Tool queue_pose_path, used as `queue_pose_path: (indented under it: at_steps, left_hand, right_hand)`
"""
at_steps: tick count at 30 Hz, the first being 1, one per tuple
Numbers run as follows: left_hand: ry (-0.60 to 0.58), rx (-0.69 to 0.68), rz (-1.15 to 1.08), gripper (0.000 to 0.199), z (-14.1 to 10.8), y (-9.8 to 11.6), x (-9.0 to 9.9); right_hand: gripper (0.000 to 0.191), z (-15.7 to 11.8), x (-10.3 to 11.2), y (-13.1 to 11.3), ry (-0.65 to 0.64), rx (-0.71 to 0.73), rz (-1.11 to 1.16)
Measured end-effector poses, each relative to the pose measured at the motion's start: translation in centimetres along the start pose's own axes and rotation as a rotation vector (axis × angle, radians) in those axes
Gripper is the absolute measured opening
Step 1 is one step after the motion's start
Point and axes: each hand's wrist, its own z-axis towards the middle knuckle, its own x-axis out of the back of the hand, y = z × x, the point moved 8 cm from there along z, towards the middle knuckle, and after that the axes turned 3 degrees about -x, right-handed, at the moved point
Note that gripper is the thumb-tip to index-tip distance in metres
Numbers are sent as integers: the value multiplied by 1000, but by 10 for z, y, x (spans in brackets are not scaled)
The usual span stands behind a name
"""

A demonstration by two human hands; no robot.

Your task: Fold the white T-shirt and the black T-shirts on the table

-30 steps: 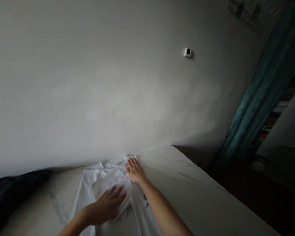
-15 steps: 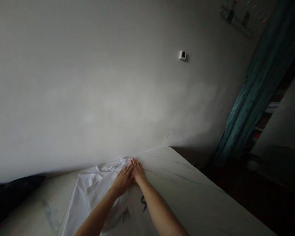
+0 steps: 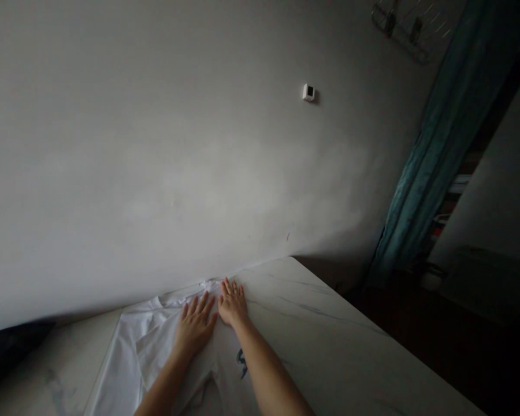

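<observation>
A white garment (image 3: 127,346), perhaps a shirt, lies spread on a marble-patterned table (image 3: 312,323), with its far end close to the wall. Part of it is folded over, and a dark print shows beside my right forearm. My left hand (image 3: 195,323) rests flat on the cloth with its fingers spread. Just to the right, my right hand (image 3: 233,301) presses flat on the garment's far right edge, fingers slightly apart. Neither hand grips the fabric. My forearms cover some of the garment, and its near end runs out of view.
A dark cloth-like item (image 3: 15,349) lies on the table at the left. The grey wall (image 3: 177,144) stands right behind the table and carries a small white device (image 3: 308,92). A teal curtain (image 3: 429,150) hangs at the right, past the table's edge. A wire rack (image 3: 401,29) is at upper right.
My hands were together, overlapping at the garment's far right edge. Now the left hand has slid left across the cloth and its fingers have spread. The view has shifted slightly right.
</observation>
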Motion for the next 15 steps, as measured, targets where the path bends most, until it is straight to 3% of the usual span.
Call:
queue_pose_path:
  at_steps: [5,8,11,15]
  left_hand:
    - [-73,52,5,52,4,2,8]
    - [-122,80,28,51,3,10,21]
    - [-143,45,31,50,-13,25,30]
    - [-165,-89,24,53,-58,48,33]
  right_hand:
    - [57,0,2,-3,0,12,-26]
    - [56,-14,12,-10,10,29,-38]
    - [53,-46,18,-17,14,85,-41]
    - [49,-112,15,-20,13,203,-3]
